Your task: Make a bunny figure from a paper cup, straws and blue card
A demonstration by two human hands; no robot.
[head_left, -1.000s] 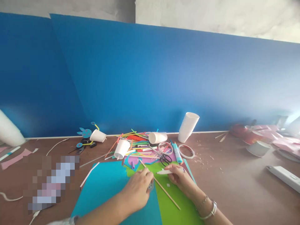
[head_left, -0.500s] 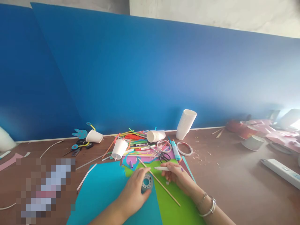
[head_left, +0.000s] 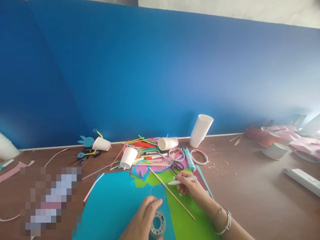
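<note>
My left hand [head_left: 143, 216] is curled around a roll of clear tape [head_left: 162, 229] low over the blue paper [head_left: 112, 203]. A thin circle outline [head_left: 157, 187] shows on the blue sheet just beyond its fingers. In my right hand [head_left: 188, 185] is a white marker [head_left: 182, 180], pinched with its tip pointing left above the green paper [head_left: 183, 220]. A wooden stick [head_left: 172, 194] lies slanted across the green sheet between both hands. Just beyond my right hand rest black-handled scissors [head_left: 178, 167].
Behind the paper lie a heap of coloured straws [head_left: 150, 160], a white paper cup [head_left: 128, 158] and a glue stick [head_left: 189, 160]. A tall cup stack [head_left: 201, 130] leans by the blue wall panel [head_left: 150, 73]. A power strip [head_left: 302, 181] sits at right.
My left hand has pulled the tape roll down towards me, uncovering the circle outline. My right hand has stayed almost in place, with the marker now tilted tip-down.
</note>
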